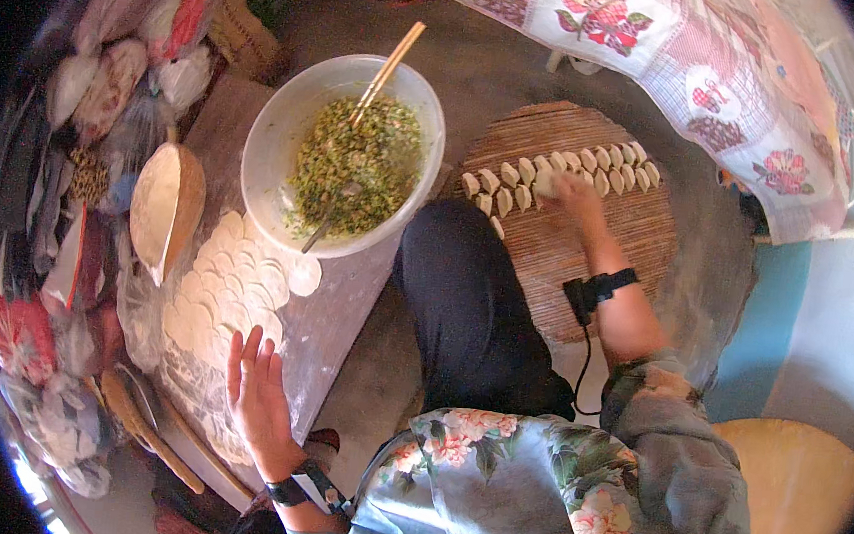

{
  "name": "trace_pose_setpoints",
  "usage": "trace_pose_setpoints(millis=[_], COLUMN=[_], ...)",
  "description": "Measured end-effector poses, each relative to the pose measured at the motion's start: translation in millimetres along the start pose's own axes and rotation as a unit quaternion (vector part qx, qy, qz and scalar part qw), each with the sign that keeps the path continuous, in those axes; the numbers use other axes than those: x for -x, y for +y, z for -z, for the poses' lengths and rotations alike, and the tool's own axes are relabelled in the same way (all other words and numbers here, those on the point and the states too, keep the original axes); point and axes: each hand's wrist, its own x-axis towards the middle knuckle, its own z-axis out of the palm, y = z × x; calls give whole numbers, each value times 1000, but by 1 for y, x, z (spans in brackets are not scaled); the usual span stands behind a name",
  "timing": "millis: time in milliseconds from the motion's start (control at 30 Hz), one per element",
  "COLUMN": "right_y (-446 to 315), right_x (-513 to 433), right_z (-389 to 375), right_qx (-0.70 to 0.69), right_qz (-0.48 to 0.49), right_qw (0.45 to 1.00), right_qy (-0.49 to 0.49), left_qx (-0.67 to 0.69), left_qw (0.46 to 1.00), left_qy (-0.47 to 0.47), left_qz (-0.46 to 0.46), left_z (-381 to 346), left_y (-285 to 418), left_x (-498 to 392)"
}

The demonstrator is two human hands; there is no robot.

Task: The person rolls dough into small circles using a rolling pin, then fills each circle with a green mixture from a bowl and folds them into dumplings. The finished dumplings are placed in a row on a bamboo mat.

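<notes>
My right hand (573,203) reaches over the round slatted mat (585,264), blurred. Its fingertips are on a pale dumpling (546,182) among the rows. Other folded dumplings (504,200) stand close together across the mat's upper half. My left hand (258,382) is open, fingers extended and holding nothing, beside the lower edge of the overlapping round dough wrappers (234,282). These lie on a floured board (340,317). A white bowl (266,156) of chopped green filling (383,151) stands at the board's far end, with chopsticks (390,68) and a metal utensil (325,225) in it.
A gourd scoop (168,209) with a pale inside sits left of the wrappers. Plastic bags (55,403) crowd the left side. A thin wooden rod (206,449) lies along the board's near left edge. Flowered cloth (604,17) hangs at the top right. My knee (463,285) rises between board and mat.
</notes>
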Motion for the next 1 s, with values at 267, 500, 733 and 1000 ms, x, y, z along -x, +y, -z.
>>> trace_pose_setpoints(millis=[267, 500, 733, 1000], right_y=[34, 29, 23, 26], right_x=[37, 47, 48, 41], right_z=[-103, -114, -116, -106], right_qx=[-172, -44, -69, -11], right_qz=[-60, -11, -39, -25], right_qw=[980, 996, 992, 999], right_qy=[77, 78, 100, 19], left_qx=[-4, -1, 3, 1], left_qw=[1000, 1000, 1000, 999], left_qy=[16, 5, -7, 25], left_qz=[20, 22, 28, 31], left_z=[-5, -3, 1, 4], left_y=[-13, -16, -20, -17], left_x=[-2, -2, -4, -3])
